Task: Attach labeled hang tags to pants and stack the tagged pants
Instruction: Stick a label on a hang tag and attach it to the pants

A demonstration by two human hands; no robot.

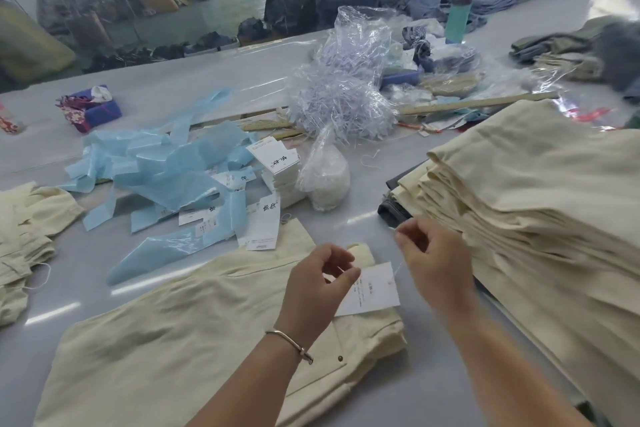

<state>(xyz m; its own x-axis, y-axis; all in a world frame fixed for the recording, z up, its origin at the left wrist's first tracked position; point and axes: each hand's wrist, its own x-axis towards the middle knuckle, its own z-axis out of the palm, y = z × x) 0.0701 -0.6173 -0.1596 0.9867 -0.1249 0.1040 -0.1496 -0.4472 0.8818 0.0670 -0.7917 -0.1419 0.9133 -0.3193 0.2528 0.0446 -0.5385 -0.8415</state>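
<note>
Grey and glossy, the table (194, 73) fills a big workshop hall, with heaps of dark garments along its far edge and on the floor beyond. At the left edge sits a low pile of cream pants (20, 236). Next come crumpled blue plastic strips (166, 166) with loose hang tags (273, 163) stacked among them, and behind these a clear bag of plastic tag fasteners (343, 94).

Front and centre, one pair of cream pants (180, 329) lies flat, its long axis running from lower left to upper right, waistband end towards the right. On that end rests a white hang tag (375, 289), tilted. The left hand (318, 284) hovers over the tag's left edge with fingers curled, thumb and forefinger apparently pinching a thin string (398, 267), though the thread is too fine to be sure. The right hand (433, 260), just right of the tag, pinches the string's other end, drawn taut.

A tall stack of folded cream pants (540, 218) crowds the right side, close against the right hand.
</note>
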